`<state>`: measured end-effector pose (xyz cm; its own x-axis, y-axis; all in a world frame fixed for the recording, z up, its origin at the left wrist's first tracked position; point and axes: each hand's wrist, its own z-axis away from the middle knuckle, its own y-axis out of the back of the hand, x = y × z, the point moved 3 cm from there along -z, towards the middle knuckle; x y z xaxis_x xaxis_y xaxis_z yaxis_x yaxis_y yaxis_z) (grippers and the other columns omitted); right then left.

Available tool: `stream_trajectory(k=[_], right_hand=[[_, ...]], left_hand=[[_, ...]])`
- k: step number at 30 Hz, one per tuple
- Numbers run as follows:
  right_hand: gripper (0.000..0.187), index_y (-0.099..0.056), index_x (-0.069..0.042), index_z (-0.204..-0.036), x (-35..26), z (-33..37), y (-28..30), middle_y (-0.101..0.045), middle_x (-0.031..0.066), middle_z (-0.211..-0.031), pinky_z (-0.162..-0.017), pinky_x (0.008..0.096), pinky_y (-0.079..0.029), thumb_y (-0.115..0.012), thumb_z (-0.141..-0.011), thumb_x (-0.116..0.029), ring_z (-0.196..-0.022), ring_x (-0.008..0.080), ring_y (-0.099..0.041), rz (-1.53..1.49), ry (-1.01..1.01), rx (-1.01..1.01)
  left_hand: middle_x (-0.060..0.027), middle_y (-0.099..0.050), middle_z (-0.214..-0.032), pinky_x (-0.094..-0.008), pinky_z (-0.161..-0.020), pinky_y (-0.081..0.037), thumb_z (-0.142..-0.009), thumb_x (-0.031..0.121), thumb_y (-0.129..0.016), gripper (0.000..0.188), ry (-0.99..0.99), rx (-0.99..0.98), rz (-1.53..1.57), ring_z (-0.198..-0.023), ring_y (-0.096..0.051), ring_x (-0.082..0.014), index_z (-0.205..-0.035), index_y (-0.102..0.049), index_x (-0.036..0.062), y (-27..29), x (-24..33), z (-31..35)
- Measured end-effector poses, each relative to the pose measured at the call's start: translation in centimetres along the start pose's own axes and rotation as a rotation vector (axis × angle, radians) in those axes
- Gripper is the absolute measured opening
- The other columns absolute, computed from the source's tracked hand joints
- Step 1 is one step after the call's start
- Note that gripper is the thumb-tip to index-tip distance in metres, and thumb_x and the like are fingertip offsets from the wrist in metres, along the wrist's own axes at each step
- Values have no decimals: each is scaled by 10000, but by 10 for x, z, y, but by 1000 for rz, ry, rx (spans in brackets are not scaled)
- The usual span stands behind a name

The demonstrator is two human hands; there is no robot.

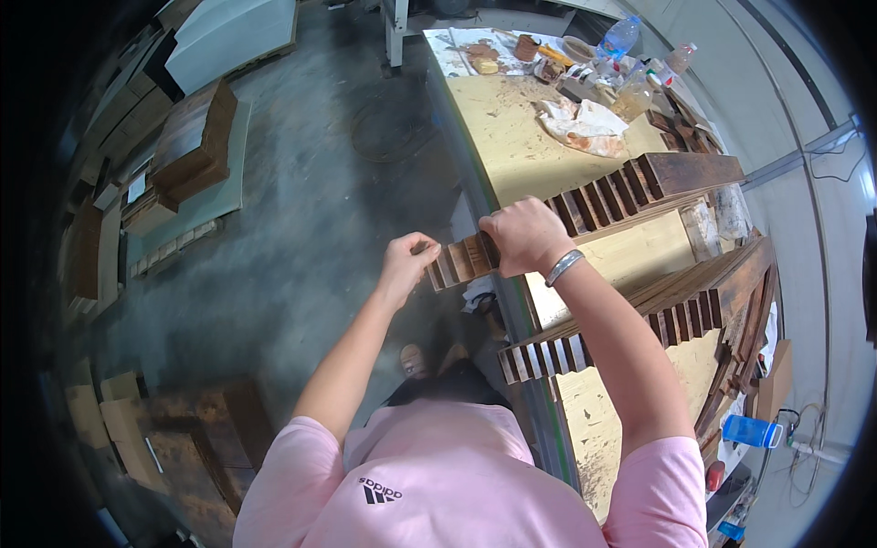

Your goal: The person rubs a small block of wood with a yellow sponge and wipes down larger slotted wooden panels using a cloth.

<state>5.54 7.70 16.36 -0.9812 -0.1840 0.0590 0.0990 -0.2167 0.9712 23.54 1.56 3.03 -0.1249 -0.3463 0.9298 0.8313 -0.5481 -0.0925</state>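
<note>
A staggered row of dark brown wooden strips reaches past the table's left edge, its pale cut ends stepped like stairs. My left hand pinches the outermost strip at the near end of this row, thumb and fingers closed. Further along, my right hand, with a silver bangle on the wrist, is closed over the same row; its fingertips are partly hidden behind the knuckles. Beyond it the row continues to a wide brown end. Under my right forearm lies a second stepped row of brown strips.
The pale yellow worktable carries a stained white cloth, plastic bottles and scattered tools at its far end. A blue bottle stands at the right. Stacked boards sit on the floor to the left.
</note>
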Motion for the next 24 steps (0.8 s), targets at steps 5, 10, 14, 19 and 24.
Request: stream_trajectory(k=[5,10,14,19,24], right_hand=[[188,-682,-113,-769,1,0,2,-694,123,-715,-675,410,-536,-689,-583,-140,-740,324,-694,-29,-3,2],[181,-690,-119,-779,0,3,1,-700,113,-727,-690,407,-542,-690,-604,-166,-751,309,-706,-16,-1,16],[208,-727,-146,-848,1,3,-2,-713,69,-753,-694,362,-515,-699,-652,-212,-789,248,-716,50,11,2],[343,-704,-116,-902,7,6,-10,-702,91,-924,-890,390,-480,-775,-641,-327,-986,253,-669,45,23,28],[503,-685,-15,-1039,10,27,47,-640,113,-1223,-1042,463,-399,-767,-759,-424,-1153,281,-597,-320,109,304]], left_hand=[[48,-593,-730,-212,-455,-293,-945,123,-678,84,-37,0,1,-526,-392,-18,-882,-675,68,2,-2,-2],[35,-588,-734,-197,-467,-347,-972,143,-643,112,2,108,26,-536,-432,-22,-879,-659,84,13,-2,-6],[37,-590,-739,-195,-471,-348,-986,144,-628,114,-42,122,-48,-538,-430,-17,-896,-663,84,6,15,-5],[39,-586,-728,-205,-485,-342,-984,123,-630,119,-122,93,-30,-558,-436,-20,-884,-662,67,-21,43,-12],[35,-591,-712,-204,-474,-343,-963,114,-633,113,-205,127,-81,-548,-443,-25,-865,-666,69,-24,48,-20]])
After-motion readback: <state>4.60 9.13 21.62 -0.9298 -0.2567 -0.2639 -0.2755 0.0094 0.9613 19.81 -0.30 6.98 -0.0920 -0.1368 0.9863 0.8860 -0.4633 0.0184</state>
